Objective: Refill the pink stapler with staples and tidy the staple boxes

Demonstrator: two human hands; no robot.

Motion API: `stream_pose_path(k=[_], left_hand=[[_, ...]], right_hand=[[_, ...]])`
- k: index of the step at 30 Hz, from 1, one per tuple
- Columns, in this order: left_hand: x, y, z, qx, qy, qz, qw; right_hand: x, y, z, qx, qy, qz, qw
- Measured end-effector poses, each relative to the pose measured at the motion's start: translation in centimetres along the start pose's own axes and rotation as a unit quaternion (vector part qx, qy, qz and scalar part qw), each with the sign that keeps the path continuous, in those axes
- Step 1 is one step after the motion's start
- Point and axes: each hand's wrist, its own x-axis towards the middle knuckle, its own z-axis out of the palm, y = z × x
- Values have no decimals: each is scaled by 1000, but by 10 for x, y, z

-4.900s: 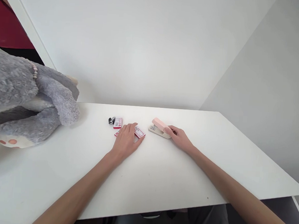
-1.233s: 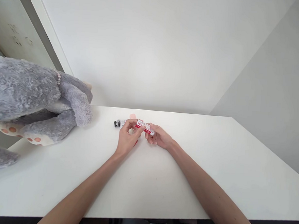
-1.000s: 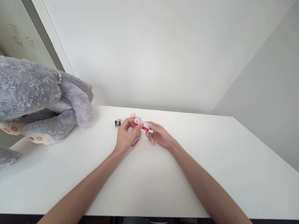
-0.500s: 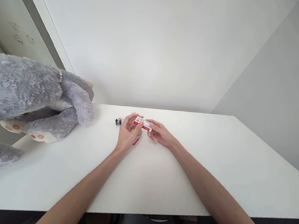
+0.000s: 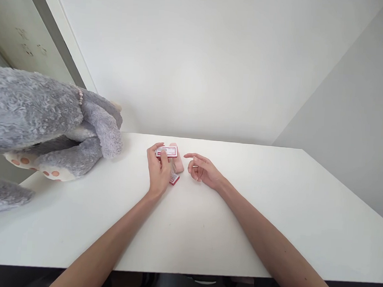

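Observation:
My left hand (image 5: 158, 169) is closed on a small white box with red edges and print (image 5: 169, 151), thumb across its front, held above the table. Apart from it, to the right, my right hand (image 5: 204, 170) holds nothing; its index finger points left and the others curl loosely. Behind the left hand lies a pale pink flat object (image 5: 177, 162), its left part covered. A second red-and-white box (image 5: 174, 179) lies on the table by the left wrist, partly hidden.
The white table (image 5: 254, 222) meets a white wall at the back. A large grey plush toy (image 5: 32, 115) sits at the left, its legs (image 5: 69, 159) resting on the tabletop.
My right hand has let go of the box. My left hand has carried it leftward, uncovering the pink object; the small black item at the left is now hidden.

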Motion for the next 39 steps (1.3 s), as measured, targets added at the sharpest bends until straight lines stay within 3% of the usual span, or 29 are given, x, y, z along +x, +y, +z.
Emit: stream_pose_path(k=[3,10,15,17,20,23,32,39], left_hand=[[11,-9,-6,43,61,10,997],[32,-24,-26,201,53,39,977],[30,-24,-27,303,100,102,942],[26,-20,-26,313,62,166,933],[20,-17,-23,324,-45,258,909],[19,-17,-23,333,-89,304,888],[25,-22,-32,334,-186,320,867],[26,-27,-33,350,-215,322,853]], right_hand=[[-1,1,1,-15,11,1,1000],[-2,2,4,-43,45,-14,998],[-2,2,4,-34,43,-9,998],[-2,3,3,-28,45,-7,999],[-1,3,2,-22,51,-7,998],[-2,3,2,-19,55,-9,998],[-3,-1,3,-4,87,-21,996],[-2,-1,2,4,92,-28,995]])
